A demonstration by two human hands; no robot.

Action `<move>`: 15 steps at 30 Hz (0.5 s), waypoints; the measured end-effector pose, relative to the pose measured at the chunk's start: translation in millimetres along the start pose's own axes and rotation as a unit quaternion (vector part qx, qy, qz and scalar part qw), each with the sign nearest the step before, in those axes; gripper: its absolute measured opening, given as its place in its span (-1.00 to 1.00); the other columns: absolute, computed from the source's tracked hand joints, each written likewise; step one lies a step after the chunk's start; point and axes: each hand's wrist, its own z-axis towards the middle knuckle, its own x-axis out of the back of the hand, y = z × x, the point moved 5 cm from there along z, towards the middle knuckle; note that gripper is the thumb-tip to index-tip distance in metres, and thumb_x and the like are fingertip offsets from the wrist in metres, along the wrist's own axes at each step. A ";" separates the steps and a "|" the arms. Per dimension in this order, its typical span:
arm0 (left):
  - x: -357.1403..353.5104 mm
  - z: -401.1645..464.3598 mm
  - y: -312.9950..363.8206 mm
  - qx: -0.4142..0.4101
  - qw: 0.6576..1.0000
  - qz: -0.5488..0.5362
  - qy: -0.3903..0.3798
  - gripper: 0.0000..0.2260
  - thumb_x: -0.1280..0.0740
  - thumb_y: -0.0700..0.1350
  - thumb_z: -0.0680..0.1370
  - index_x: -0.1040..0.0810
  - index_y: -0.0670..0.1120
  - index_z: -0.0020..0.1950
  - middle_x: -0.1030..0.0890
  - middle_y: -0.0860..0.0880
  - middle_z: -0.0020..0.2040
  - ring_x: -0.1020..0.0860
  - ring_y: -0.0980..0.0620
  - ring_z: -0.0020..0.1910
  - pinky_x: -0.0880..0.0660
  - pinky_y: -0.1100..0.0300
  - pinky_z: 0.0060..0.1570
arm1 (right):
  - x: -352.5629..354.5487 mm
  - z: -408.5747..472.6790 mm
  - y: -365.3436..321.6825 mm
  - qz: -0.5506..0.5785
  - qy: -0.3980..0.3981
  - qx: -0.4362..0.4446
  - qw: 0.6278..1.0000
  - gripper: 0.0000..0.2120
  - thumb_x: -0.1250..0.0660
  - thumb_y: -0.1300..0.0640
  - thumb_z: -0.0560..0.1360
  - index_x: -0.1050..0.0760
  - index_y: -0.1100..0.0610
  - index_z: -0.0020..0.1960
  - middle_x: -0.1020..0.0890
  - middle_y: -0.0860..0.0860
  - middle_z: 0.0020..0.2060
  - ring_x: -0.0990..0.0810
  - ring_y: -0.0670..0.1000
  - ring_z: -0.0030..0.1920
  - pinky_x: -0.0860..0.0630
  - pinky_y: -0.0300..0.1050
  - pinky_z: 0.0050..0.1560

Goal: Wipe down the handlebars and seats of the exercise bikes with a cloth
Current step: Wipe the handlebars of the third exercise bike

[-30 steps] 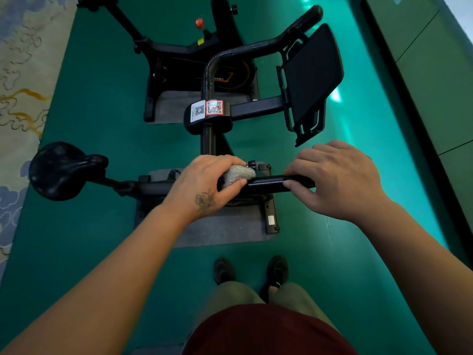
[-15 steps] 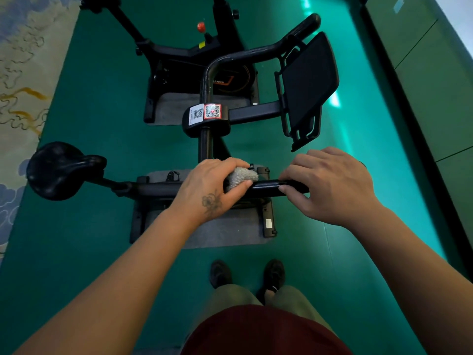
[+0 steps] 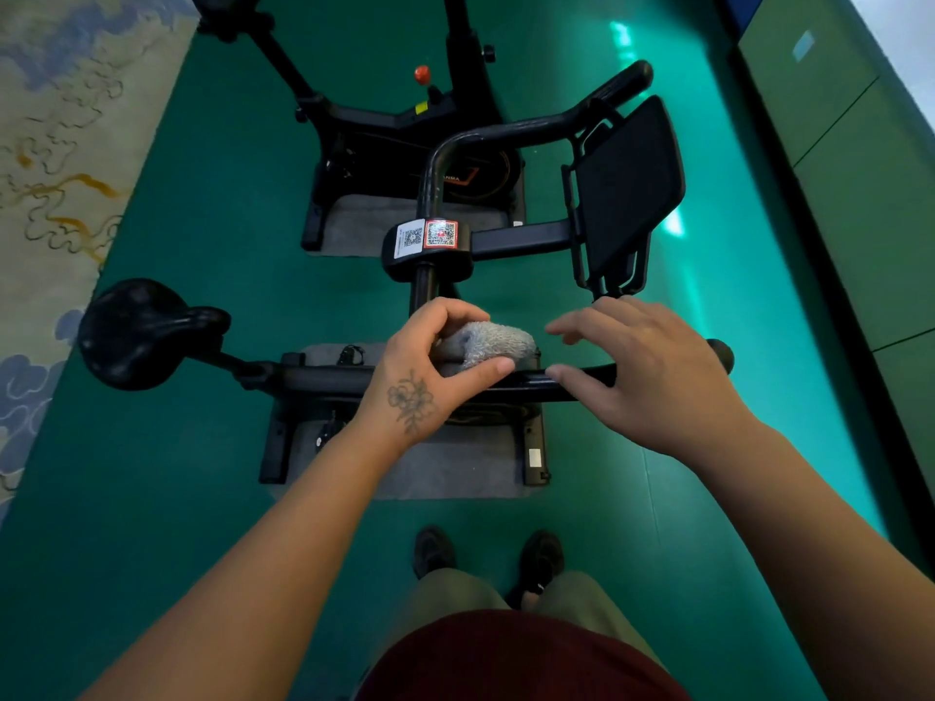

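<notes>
The left hand (image 3: 430, 366) clutches the grey cloth (image 3: 488, 342) on the near handlebar (image 3: 556, 382); the right hand (image 3: 652, 371), relaxed, hovers over it at three o'clock. The seat (image 3: 131, 331) at nine o'clock looks untouched, so does the far bike (image 3: 405, 124).

You see a nubby grey cloth (image 3: 488, 341) against a smooth, glossy black handlebar (image 3: 531, 384); the seat (image 3: 136, 333) shines like leather, and the green floor (image 3: 632, 498) gleams.
</notes>
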 end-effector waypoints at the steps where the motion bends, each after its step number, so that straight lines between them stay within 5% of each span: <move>1: 1.3 0.5 0.9 -0.005 1.000 -0.013 0.008 -0.62 -0.61 0.11 0.48 -0.60 0.09 0.23 -0.65 -0.01 0.16 -0.64 -0.09 0.18 -0.60 -0.17 0.21 | 0.0 2.2 -3.4 0.024 -0.003 -0.004 1.000 -0.60 -0.34 -0.22 0.57 -0.55 -0.06 0.33 -0.62 -0.12 0.05 -0.59 0.04 0.10 -0.53 0.12 0.13; 9: 9.2 -1.2 19.0 -0.009 0.992 -0.128 0.003 -0.53 -0.57 0.04 0.50 -0.56 -0.06 0.35 -0.63 -0.22 0.16 -0.65 -0.11 0.15 -0.63 0.02 0.14 | -18.8 12.7 -30.3 0.253 -0.032 -0.069 0.964 -0.30 -0.35 -0.43 0.48 -0.30 -0.20 0.52 -0.51 -0.24 0.34 -0.57 -0.15 0.26 -0.59 0.06 0.23; 15: 21.3 -2.7 15.1 -0.003 0.988 -0.156 -0.002 -0.51 -0.55 0.02 0.53 -0.51 -0.06 0.40 -0.60 -0.26 0.19 -0.66 -0.14 0.14 -0.65 0.05 0.07 | -21.8 24.2 -55.8 0.339 0.022 -0.081 0.937 -0.57 -0.46 -0.23 0.53 -0.51 -0.04 0.29 -0.62 -0.17 0.08 -0.63 -0.07 0.09 -0.59 0.08 0.09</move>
